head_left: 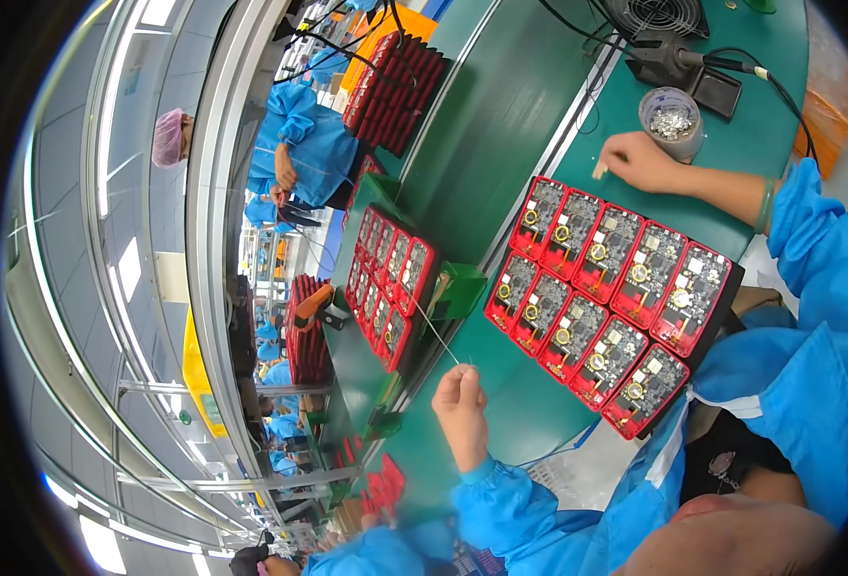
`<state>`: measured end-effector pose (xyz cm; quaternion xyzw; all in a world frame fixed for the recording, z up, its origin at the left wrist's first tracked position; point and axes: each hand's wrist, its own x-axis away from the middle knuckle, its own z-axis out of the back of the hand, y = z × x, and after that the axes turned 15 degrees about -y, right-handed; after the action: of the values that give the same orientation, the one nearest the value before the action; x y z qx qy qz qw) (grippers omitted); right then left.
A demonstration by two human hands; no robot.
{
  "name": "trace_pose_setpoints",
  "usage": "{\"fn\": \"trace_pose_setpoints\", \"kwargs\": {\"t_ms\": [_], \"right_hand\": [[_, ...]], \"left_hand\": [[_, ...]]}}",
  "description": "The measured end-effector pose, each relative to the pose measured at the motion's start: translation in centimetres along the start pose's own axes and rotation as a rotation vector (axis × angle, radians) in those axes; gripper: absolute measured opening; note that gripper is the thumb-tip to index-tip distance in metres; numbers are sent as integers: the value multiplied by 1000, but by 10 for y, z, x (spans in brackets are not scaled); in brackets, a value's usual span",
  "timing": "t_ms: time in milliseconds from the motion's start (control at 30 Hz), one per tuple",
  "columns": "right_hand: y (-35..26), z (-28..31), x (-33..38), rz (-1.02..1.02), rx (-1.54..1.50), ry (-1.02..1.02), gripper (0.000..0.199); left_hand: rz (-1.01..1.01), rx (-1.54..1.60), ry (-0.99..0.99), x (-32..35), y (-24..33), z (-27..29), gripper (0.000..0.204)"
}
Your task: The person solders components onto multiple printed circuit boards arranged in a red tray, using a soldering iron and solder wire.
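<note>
Strand (pixel 436 333), probably light and easily bent, best taken near its end, is pinched in my left grip (pixel 462 411) by the table's (pixel 530 418) far edge; my right grip (pixel 643 163) pinches a beige piece (pixel 600 171).

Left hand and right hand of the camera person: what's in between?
Red cases holding circuit boards lie between the left hand and right hand in the head view.

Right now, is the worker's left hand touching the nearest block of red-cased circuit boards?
Apart. The head view shows the left hand beside the red-cased circuit boards, with a strip of green work surface plainly visible between them.
</note>
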<state>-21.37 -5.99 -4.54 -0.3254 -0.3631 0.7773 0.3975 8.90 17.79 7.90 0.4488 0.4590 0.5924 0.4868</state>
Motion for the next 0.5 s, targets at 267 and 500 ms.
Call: {"fn": "trace_pose_setpoints", "kwargs": {"t_ms": [267,500], "right_hand": [[-24,14,0,-12,-190,-33,12],[-49,9,17,89,838,-40,8]], "left_hand": [[-26,-48,70,14,2,9,8],[134,-267,-111,5,17,-31,11]]}}
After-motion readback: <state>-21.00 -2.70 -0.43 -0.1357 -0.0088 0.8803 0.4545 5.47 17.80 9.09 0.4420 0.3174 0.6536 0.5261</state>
